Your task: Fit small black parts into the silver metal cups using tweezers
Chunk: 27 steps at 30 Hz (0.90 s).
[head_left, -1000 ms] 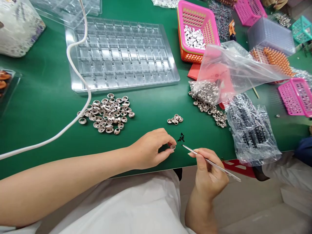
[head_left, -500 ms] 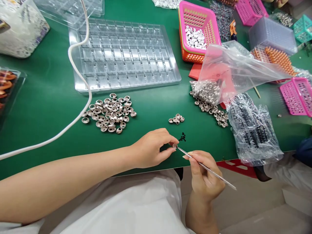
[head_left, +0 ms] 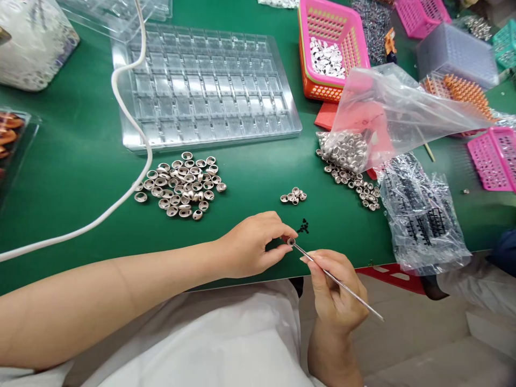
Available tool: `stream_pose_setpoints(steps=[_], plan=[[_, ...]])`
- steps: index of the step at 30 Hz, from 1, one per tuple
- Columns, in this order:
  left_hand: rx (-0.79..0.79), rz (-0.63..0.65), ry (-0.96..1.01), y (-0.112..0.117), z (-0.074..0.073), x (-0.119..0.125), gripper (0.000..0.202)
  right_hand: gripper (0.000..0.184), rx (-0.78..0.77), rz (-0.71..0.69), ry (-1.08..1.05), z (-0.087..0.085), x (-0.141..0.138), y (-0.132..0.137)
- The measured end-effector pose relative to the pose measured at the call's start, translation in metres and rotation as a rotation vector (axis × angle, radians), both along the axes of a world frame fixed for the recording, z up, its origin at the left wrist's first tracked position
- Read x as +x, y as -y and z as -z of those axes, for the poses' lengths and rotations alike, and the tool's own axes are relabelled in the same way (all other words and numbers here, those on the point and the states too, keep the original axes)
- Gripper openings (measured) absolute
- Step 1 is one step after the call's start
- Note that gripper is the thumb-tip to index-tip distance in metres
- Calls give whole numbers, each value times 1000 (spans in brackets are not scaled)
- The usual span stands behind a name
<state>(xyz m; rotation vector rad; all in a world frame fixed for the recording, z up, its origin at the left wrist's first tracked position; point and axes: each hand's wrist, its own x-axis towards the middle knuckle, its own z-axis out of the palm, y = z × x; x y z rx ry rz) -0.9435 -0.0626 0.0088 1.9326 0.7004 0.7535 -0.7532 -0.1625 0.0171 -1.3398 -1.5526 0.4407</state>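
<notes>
Between thumb and forefinger, my left hand (head_left: pixel 252 244) pinches a small silvery cup-shaped part (head_left: pixel 291 242) just above the table's front edge. My right hand (head_left: pixel 338 287) grips a thin metal rod-like tool (head_left: pixel 352 293) the way one holds a pen, its tip at the cup-shaped part. Whether the tip touches inside the cup is too small to tell. Just beyond my left fingertips lie several tiny black pieces (head_left: pixel 303 226). Behind them sits a little group of silvery cups (head_left: pixel 294 196). A larger pile of silvery ring-like cups (head_left: pixel 183 185) lies to the left.
A clear compartment tray (head_left: pixel 213 88) lies at the back, crossed at its left by a white cable (head_left: pixel 121 97). Pink baskets (head_left: pixel 355 37) hold white pieces. On the right are a plastic bag of silvery parts (head_left: pixel 346 150) and bags of black parts (head_left: pixel 423 220).
The tool's rear end has swung slightly down and left with my right hand. My left hand still pinches the cup-shaped part. The view has shifted slightly.
</notes>
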Motion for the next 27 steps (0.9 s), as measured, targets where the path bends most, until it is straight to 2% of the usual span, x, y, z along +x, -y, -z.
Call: stream_pose_setpoints(steps=[5,11,19,27], plan=[[11,1,5,0,1,0,14,39,-5,-49,61,-3,3,-1],[20,-6,15,1,2,0,15,36,-22,-44,114,-7,2,-2],[11,0,0,0,-2,-1,14,43,5,-72,95,-8,3,-3],[-12,6,-10,-1,-1,-1,14,38,40,-24,55,-5,1,-3]])
